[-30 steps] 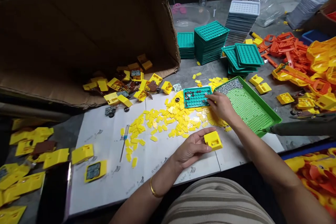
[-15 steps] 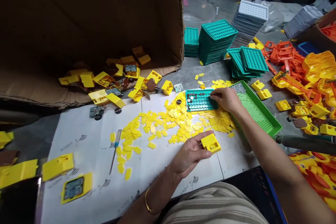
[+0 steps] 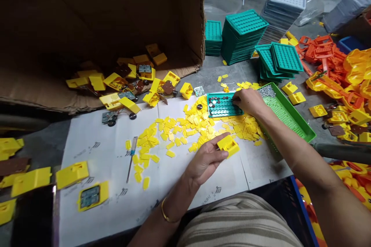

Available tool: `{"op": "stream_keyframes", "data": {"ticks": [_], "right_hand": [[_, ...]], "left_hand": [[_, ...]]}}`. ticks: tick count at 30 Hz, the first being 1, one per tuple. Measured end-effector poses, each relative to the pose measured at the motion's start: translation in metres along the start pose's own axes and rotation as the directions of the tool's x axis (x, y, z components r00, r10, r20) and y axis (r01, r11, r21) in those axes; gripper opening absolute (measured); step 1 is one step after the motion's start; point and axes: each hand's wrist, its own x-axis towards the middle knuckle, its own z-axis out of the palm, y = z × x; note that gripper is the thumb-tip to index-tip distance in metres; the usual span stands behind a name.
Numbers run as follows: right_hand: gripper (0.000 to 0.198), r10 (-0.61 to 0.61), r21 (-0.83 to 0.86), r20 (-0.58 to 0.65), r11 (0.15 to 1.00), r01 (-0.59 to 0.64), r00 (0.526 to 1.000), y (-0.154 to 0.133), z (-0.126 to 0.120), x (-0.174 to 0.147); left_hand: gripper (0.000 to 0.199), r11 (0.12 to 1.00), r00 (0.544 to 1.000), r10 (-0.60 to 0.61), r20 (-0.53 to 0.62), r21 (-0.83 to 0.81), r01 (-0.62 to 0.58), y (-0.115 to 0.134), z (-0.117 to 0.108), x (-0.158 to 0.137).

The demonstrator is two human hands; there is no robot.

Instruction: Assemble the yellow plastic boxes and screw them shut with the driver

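Note:
My left hand grips a small yellow plastic casing between thumb and fingers, its open compartment facing up. My right hand reaches over the right end of a teal ridged tray. Its fingertips are pinched together against the tray, and whatever they hold is hidden. Dark and silvery round button cells lie in the tray's left and upper part. Many flat yellow covers are strewn around and below the tray.
A green perforated basket with small screws stands right of my right hand. Behind are teal tray stacks. A cardboard box with yellow casings stands left. A screwdriver lies on the white sheet; orange parts pile at right.
The view has shifted slightly. My left hand still holds the yellow casing, now tilted a little differently. My right hand stays pinched at the tray's right end.

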Motion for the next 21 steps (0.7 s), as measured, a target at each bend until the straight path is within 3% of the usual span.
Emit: {"op": "stream_keyframes", "data": {"ticks": [2, 4, 6, 8, 11, 14, 17, 21], "right_hand": [[0.011, -0.006, 0.093, -0.012, 0.996, 0.007, 1.0, -0.001, -0.003, -0.013], [0.013, -0.054, 0.366, 0.004, 0.929, 0.049, 0.999, -0.005, -0.003, -0.034], [0.018, -0.121, 0.675, -0.001, 0.732, 0.089, 0.993, -0.013, 0.001, -0.06], [0.019, -0.136, 0.77, -0.101, 0.616, 0.163, 0.986, -0.024, 0.008, -0.087], [0.012, -0.185, 0.678, -0.292, 0.652, 0.339, 0.938, -0.039, 0.02, -0.113], [0.01, -0.312, 0.486, -0.386, 0.731, 0.479, 0.868, -0.046, 0.028, -0.12], [0.012, -0.365, 0.33, -0.372, 0.807, 0.489, 0.854, -0.048, 0.033, -0.118], [0.018, -0.365, 0.14, -0.359, 0.889, 0.436, 0.859, -0.051, 0.037, -0.118]], "left_hand": [[0.057, 1.0, 1.0, 0.005, 0.004, -0.018, -0.005, 0.002, 0.0, 0.0], [0.054, 0.999, 1.0, 0.028, 0.01, -0.033, -0.028, 0.002, 0.0, 0.0], [0.055, 0.996, 0.996, 0.093, -0.015, -0.018, -0.093, 0.002, 0.003, 0.0], [0.059, 0.979, 0.975, 0.204, -0.093, 0.039, -0.201, 0.0, 0.006, 0.002], [0.057, 0.935, 0.914, 0.351, -0.204, 0.13, -0.33, -0.003, 0.009, 0.004], [0.05, 0.927, 0.901, 0.375, -0.217, 0.119, -0.357, -0.006, 0.008, 0.006], [0.044, 0.924, 0.9, 0.381, -0.212, 0.101, -0.368, -0.006, 0.008, 0.005], [0.042, 0.888, 0.86, 0.454, -0.232, 0.199, -0.415, -0.009, 0.008, 0.004]]}}
